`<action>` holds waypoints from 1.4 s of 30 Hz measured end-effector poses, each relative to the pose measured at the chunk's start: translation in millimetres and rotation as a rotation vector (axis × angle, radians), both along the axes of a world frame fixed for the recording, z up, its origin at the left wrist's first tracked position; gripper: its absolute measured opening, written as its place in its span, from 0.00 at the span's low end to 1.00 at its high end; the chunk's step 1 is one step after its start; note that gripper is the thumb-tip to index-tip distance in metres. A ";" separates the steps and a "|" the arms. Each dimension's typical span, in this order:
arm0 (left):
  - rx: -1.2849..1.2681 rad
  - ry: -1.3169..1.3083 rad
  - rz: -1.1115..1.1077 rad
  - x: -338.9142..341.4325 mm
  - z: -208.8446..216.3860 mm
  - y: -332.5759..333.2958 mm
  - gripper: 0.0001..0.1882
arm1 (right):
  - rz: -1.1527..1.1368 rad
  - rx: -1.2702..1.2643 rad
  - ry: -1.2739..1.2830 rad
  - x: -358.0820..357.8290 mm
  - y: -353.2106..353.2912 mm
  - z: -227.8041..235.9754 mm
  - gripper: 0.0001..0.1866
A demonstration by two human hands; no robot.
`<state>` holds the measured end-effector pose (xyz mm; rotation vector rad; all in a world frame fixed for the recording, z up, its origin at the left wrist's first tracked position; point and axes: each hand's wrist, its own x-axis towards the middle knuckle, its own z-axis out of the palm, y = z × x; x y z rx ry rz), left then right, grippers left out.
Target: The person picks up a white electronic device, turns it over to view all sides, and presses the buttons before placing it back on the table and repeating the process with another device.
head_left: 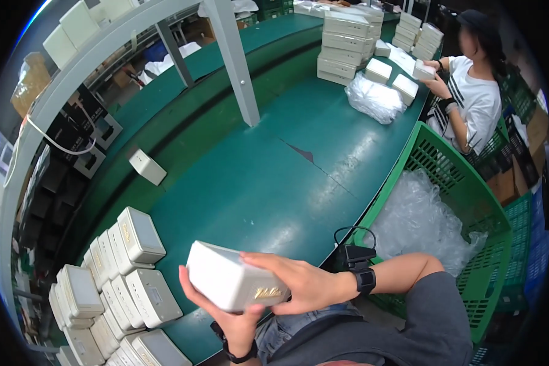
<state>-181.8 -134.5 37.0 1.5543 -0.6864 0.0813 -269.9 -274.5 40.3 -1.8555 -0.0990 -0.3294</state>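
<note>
Count one left hand (235, 326), one right hand (311, 280), one held box (216, 274), one lone box (147, 167), one plastic bundle (374, 100), one film-laden basket (468, 195) and one co-worker (473, 79). Stacked boxes (154, 297) at left exceed ten; overlap prevents an exact count.

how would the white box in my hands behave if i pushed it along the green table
The white box is likely stiff, its faces flat and edges crisp between the left hand and right hand. Its blocky shape should keep it from rolling. It may slide fairly easily, since its sides look smooth.
</note>
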 end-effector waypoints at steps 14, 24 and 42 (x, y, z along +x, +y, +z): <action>-0.141 0.883 -0.341 38.7 -52.9 43.5 0.42 | 0.057 0.552 0.298 10.4 -13.2 -18.6 0.42; 0.058 0.745 -0.301 32.9 -55.2 53.3 0.47 | 0.143 0.500 0.410 9.8 -13.0 -15.3 0.41; 0.504 0.115 -0.497 64.3 44.7 113.4 0.41 | 0.456 0.351 0.467 4.8 -9.1 10.9 0.40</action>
